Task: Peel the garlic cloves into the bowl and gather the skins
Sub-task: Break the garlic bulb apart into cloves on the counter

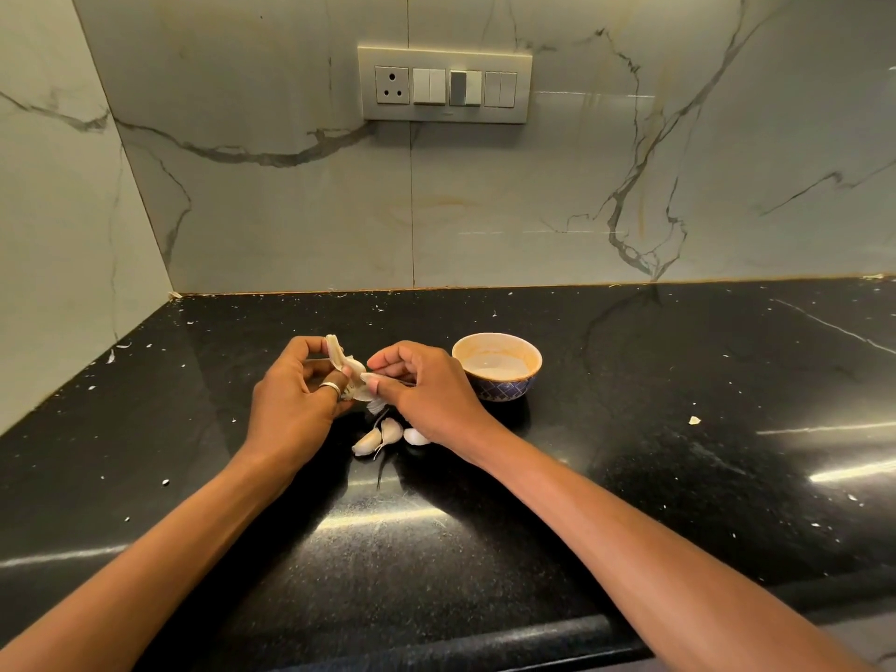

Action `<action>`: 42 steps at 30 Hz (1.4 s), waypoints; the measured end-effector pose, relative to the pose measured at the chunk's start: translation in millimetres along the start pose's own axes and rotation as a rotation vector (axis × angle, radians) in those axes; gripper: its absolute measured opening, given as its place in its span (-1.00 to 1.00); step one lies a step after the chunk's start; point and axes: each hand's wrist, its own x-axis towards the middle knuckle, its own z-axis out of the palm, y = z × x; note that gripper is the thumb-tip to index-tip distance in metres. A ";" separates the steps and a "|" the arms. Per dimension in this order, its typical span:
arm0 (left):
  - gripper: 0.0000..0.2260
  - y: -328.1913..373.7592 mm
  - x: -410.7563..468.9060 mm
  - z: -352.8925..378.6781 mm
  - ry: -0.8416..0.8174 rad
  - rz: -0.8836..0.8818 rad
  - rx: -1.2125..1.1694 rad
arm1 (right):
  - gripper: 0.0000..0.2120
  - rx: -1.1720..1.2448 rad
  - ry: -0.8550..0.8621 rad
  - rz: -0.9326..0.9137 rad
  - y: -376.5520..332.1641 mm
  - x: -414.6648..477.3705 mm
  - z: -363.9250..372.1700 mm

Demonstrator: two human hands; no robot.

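Note:
My left hand (291,395), with a ring on one finger, pinches a garlic cloves cluster (353,368) with papery skin (333,349) sticking up. My right hand (422,390) pinches the same garlic from the right, a strip of skin between its fingertips. Both hands hover just above the black counter. Under them lie three unpeeled cloves (383,436); the rightmost is partly hidden by my right hand. A small blue-patterned bowl (499,380) with a cream inside stands just right of my right hand; it looks empty.
The black stone counter (630,405) carries scattered skin flecks, with a larger scrap (694,420) at the right. A marble wall with a switch panel (443,84) rises behind; another wall closes the left side. The counter's rounded front edge (485,642) runs near me.

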 end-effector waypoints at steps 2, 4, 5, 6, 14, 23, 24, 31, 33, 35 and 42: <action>-0.75 -0.3 0.2 -0.3 0.016 0.002 0.021 | -0.83 0.005 0.015 0.015 0.6 0.4 0.1; -0.76 -0.7 0.6 -1.0 0.037 0.001 0.036 | -0.83 0.039 0.044 0.040 1.6 0.8 -0.4; -0.76 -0.6 0.8 -1.1 0.043 -0.002 0.042 | -0.84 0.067 0.060 0.052 2.2 1.2 -0.4; -0.76 -0.9 1.1 -1.2 0.047 -0.003 0.045 | -0.85 0.098 0.075 0.059 2.3 1.5 -0.6; -0.75 -3.6 3.5 -2.1 0.075 -0.001 0.016 | -0.88 -0.232 0.048 -0.113 1.5 -3.2 -5.8; -0.82 -3.4 4.1 -0.5 -0.006 -0.002 -0.026 | -0.75 -0.305 0.044 -0.219 0.3 -5.1 -5.9; -0.84 -2.5 3.3 0.8 -0.023 0.003 -0.038 | -0.73 -0.277 0.063 -0.229 -1.2 -4.6 -5.1; -0.86 0.0 2.9 5.5 -0.066 -0.045 -0.120 | -0.83 -0.243 0.065 -0.263 -0.6 -0.5 1.2; -0.86 0.1 3.2 6.4 -0.067 -0.054 -0.117 | -0.84 -0.222 0.067 -0.233 -0.1 -0.2 1.7; -0.88 0.6 3.2 7.3 -0.060 -0.049 -0.105 | -0.86 -0.187 0.074 -0.194 -1.0 0.1 2.1; -0.90 0.4 2.3 7.2 -0.066 -0.026 -0.080 | -0.87 -0.062 0.084 -0.066 -2.0 0.8 0.4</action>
